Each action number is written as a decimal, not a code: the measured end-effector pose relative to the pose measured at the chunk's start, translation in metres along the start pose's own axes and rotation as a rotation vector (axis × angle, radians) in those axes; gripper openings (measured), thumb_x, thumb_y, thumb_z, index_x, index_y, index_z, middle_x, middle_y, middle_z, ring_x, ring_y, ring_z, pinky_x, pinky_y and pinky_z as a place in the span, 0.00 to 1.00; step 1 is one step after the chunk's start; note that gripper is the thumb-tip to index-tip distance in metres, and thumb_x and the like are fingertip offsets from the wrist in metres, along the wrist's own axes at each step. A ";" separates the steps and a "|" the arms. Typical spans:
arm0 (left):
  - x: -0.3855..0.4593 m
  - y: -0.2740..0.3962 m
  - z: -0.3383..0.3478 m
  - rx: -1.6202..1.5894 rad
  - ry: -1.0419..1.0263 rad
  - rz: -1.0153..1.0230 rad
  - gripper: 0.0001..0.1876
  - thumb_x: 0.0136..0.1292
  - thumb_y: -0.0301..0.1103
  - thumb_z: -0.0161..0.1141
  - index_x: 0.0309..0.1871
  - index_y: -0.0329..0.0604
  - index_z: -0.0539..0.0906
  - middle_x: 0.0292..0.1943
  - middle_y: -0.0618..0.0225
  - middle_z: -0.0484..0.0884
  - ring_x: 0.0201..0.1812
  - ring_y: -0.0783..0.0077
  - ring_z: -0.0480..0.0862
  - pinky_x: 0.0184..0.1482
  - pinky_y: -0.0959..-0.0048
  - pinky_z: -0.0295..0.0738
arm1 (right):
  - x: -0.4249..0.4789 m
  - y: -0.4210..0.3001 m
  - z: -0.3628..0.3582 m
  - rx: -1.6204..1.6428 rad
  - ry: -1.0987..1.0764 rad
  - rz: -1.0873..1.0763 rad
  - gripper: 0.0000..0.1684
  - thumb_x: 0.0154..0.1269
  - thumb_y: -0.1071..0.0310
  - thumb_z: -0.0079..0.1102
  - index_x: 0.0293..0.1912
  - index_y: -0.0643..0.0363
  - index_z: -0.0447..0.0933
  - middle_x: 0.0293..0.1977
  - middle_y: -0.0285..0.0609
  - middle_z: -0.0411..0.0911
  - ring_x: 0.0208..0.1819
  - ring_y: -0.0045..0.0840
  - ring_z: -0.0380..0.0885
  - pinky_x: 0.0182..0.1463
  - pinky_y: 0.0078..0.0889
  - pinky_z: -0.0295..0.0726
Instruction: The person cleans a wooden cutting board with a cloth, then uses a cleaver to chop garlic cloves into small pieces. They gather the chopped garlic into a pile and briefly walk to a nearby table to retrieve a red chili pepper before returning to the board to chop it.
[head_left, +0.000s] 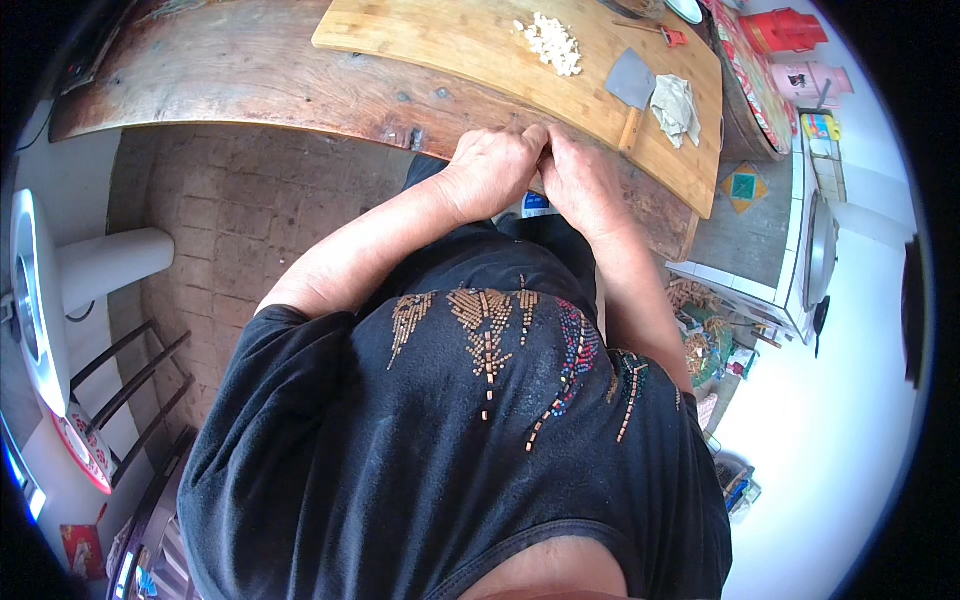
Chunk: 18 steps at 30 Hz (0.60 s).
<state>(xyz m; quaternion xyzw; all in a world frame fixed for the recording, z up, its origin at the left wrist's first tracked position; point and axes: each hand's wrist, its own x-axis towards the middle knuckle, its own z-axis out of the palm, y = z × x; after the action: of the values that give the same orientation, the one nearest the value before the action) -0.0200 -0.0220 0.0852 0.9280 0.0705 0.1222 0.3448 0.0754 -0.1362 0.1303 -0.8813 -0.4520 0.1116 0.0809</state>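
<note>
My left hand (499, 169) and my right hand (583, 176) meet at the near edge of a worn wooden table (262, 94). Their fingers are curled and partly hidden, so whether they hold anything cannot be told. Beyond them lies a large wooden cutting board (450, 34). A small heap of chopped white pieces (553, 45) rests on it. Nearer my right hand is a cleaver (631, 79) with a wooden handle, blade pointing away. Beside the cleaver sits a crumpled whitish cloth (675, 109). A red-headed tool (673, 36) lies farther back on the board.
At the right stand a red thermos flask (784, 30), a pink one (810, 79) and a tiled counter (757, 232). A white pedestal washbasin (34, 300) and a dark metal rack (131, 375) are at the left, over a brick floor (247, 225).
</note>
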 end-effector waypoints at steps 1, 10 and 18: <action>0.000 -0.001 -0.001 0.013 -0.017 0.025 0.09 0.64 0.33 0.55 0.45 0.40 0.75 0.32 0.47 0.84 0.36 0.46 0.84 0.36 0.52 0.79 | 0.001 0.006 0.006 0.065 0.003 -0.010 0.09 0.63 0.64 0.51 0.40 0.57 0.74 0.30 0.60 0.80 0.36 0.52 0.81 0.41 0.56 0.78; -0.001 -0.029 -0.017 -0.586 -0.235 0.161 0.08 0.71 0.33 0.54 0.44 0.38 0.78 0.33 0.63 0.83 0.34 0.71 0.82 0.41 0.71 0.76 | 0.001 0.024 0.009 0.849 -0.408 0.103 0.09 0.61 0.68 0.49 0.36 0.63 0.75 0.26 0.35 0.77 0.26 0.18 0.75 0.32 0.23 0.76; -0.011 -0.041 -0.020 -1.243 -0.511 0.019 0.11 0.72 0.36 0.55 0.38 0.37 0.77 0.26 0.73 0.76 0.29 0.81 0.76 0.36 0.78 0.73 | -0.009 0.023 0.003 1.320 -0.666 0.143 0.08 0.67 0.66 0.51 0.35 0.60 0.75 0.25 0.33 0.76 0.25 0.15 0.74 0.30 0.18 0.75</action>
<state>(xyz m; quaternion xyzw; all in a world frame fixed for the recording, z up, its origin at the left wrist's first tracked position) -0.0379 0.0196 0.0710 0.5574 -0.1047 -0.0804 0.8197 0.0878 -0.1564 0.1228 -0.5964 -0.2329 0.6262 0.4450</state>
